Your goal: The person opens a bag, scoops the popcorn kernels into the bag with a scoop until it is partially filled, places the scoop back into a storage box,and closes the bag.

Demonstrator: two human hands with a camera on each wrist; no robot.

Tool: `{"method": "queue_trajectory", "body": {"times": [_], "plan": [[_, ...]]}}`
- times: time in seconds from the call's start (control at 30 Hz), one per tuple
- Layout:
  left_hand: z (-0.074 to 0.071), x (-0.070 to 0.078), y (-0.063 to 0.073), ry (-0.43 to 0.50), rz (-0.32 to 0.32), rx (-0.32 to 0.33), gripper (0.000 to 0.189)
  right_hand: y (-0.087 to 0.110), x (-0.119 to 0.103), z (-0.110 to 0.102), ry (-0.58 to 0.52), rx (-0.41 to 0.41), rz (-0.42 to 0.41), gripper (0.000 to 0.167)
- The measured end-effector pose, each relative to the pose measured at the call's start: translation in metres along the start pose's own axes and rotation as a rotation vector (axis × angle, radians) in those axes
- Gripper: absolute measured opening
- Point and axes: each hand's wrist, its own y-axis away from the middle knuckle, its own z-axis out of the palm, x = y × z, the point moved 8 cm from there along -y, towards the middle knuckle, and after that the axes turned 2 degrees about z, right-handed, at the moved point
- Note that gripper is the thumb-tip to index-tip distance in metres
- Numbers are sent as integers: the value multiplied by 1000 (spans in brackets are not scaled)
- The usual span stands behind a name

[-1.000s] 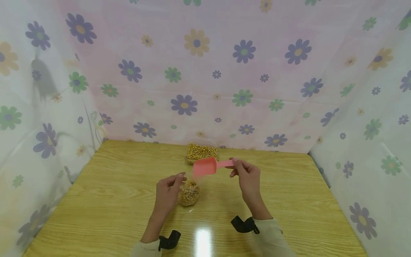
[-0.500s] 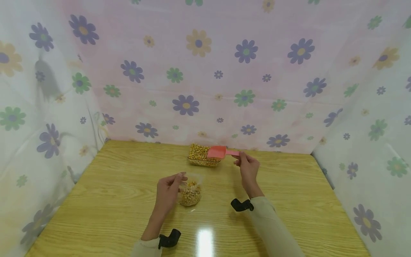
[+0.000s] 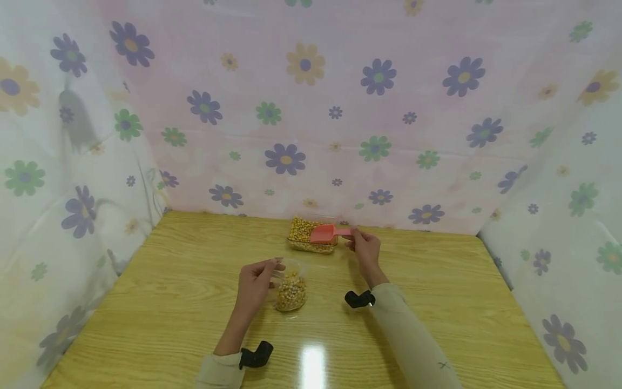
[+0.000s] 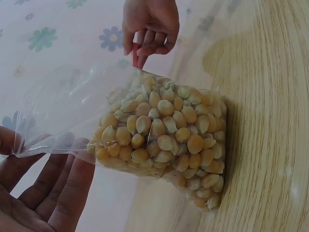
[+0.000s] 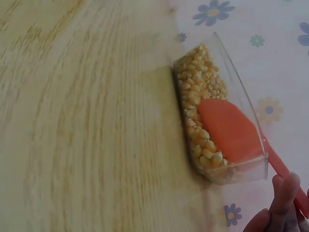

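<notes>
My left hand (image 3: 255,283) pinches the top edge of a clear plastic bag (image 4: 58,111), which stands upright on the table with corn kernels (image 4: 154,128) filling its lower part. In my right hand (image 3: 367,251) is the handle of a pinkish-red scoop (image 3: 323,233). The scoop's blade lies inside a clear rectangular container (image 5: 236,72) of corn kernels (image 5: 195,77), against the kernels at its right end. From the left wrist view, the right hand shows beyond the bag, and most of the scoop is hidden behind it.
The wood-grain table (image 3: 184,302) extends on both sides of the bag. A flowered cloth (image 3: 340,135) hangs behind the container, with similar cloth at left and right. Black cameras are strapped to both wrists.
My right hand has carried the scoop from above the bag to the back and lowered it into the container. The left hand has kept its hold on the bag's edge.
</notes>
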Motion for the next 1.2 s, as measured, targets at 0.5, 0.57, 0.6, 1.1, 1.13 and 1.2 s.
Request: {"method": "queue_trajectory", "body": {"times": [0.5, 0.57, 0.6, 1.1, 1.13, 1.2], "plan": [[3, 1, 1, -29, 14, 17, 35, -2, 4, -2, 10, -18, -25, 38], [3, 0, 1, -38, 17, 19, 35, -2, 4, -2, 4, -28, -23, 38], [3, 0, 1, -38, 18, 17, 34, -2, 5, -2, 4, -32, -22, 38], [2, 1, 2, -51, 31, 26, 30, 4, 10, -4, 25, -109, 53, 41], [2, 1, 3, -50, 35, 25, 30, 5, 11, -5, 29, -109, 65, 41], [2, 2, 3, -43, 41, 21, 29, 7, 14, -6, 42, -112, 85, 43]]}}
